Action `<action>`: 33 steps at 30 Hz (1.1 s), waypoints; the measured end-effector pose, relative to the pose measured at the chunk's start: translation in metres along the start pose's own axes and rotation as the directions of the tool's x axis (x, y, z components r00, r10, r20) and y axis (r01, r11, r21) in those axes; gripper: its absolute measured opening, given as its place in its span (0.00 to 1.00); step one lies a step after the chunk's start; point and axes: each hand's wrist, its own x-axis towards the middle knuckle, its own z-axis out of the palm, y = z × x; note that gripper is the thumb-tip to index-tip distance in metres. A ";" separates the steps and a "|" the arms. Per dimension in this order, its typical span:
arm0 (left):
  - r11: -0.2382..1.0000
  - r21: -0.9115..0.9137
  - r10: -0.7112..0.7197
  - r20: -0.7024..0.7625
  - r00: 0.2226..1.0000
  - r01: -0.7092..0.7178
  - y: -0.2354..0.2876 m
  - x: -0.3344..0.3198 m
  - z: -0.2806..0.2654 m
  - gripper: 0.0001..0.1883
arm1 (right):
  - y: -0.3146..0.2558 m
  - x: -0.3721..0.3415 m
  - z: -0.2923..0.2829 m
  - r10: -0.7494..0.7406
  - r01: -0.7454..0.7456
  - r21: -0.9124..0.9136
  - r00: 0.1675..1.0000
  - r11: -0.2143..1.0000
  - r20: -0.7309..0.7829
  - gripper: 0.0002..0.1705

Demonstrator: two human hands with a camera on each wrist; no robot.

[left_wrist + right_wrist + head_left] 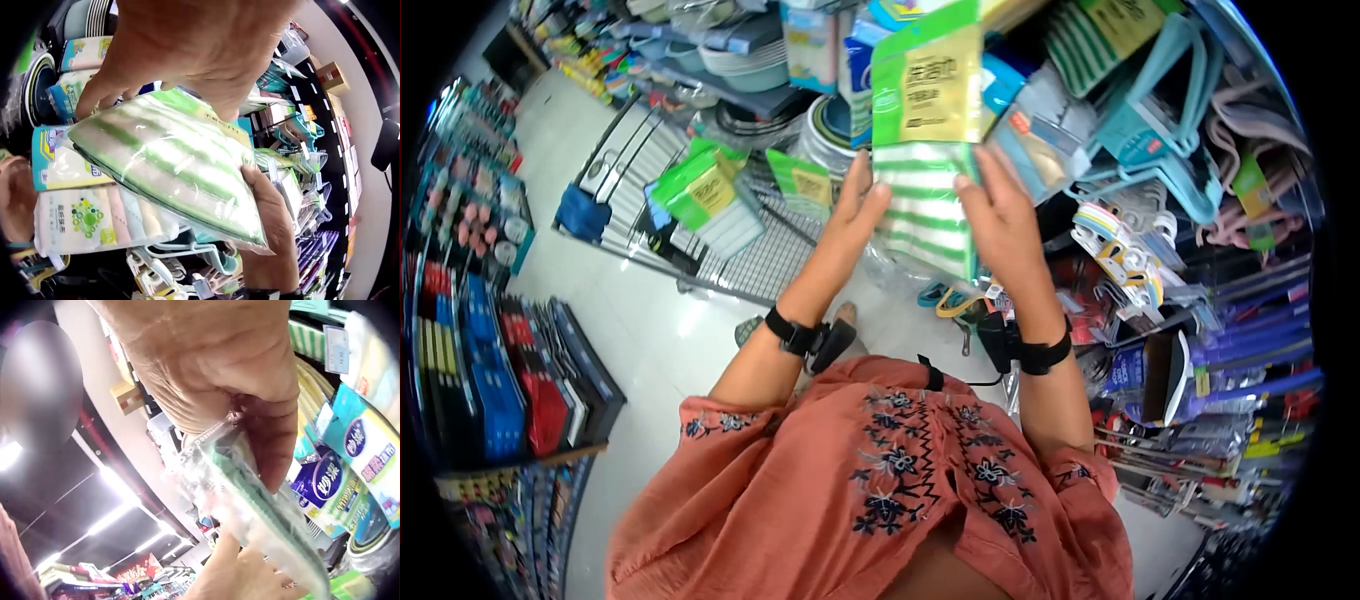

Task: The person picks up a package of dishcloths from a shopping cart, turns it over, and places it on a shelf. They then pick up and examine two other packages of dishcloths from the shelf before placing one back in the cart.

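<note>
From here: left hand (858,205) and right hand (1006,205) each pinch a side of one striped cloth pack (922,222), raised between them near the shelf (772,102). Probably the looking-over step; next move calls for an even two-sided hold. Beyond: one cart (774,240), at least two green-topped packs (706,195) inside.

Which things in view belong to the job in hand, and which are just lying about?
In the job:
- striped cloth pack, held by the left hand and right hand
- probably the shopping cart, since green-topped packs lie in it

Just about:
- light-blue hangers
- stacked bowls
- cardboard box
</note>
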 end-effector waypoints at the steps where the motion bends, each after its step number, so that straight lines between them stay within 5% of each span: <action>1: 0.994 -0.096 -0.043 0.035 0.998 0.046 -0.001 0.000 0.006 0.45 | -0.015 -0.003 0.000 -0.025 0.025 -0.055 1.000 0.998 0.011 0.27; 2: 0.977 -0.185 -0.090 0.072 0.993 0.102 -0.002 -0.001 0.011 0.46 | -0.024 -0.005 0.004 -0.001 0.000 0.003 0.999 1.000 0.046 0.26; 4: 0.904 -0.417 -0.032 0.161 0.986 0.097 0.004 -0.005 0.024 0.42 | -0.039 -0.011 0.014 -0.190 0.179 0.093 0.974 0.979 0.124 0.28; 8: 0.729 -0.641 -0.032 0.316 0.948 0.238 0.009 -0.021 0.020 0.42 | -0.058 -0.028 0.029 -0.348 0.381 -0.125 0.911 0.916 0.220 0.30; 12: 0.670 -0.685 -0.033 0.357 0.934 0.286 0.011 -0.025 0.011 0.41 | -0.053 -0.044 0.038 -0.436 0.488 -0.220 0.866 0.845 0.246 0.26; 33: 0.621 -0.727 -0.006 0.369 0.929 0.293 0.020 -0.033 -0.002 0.36 | -0.063 -0.052 0.024 -0.452 0.493 -0.132 0.855 0.860 0.254 0.19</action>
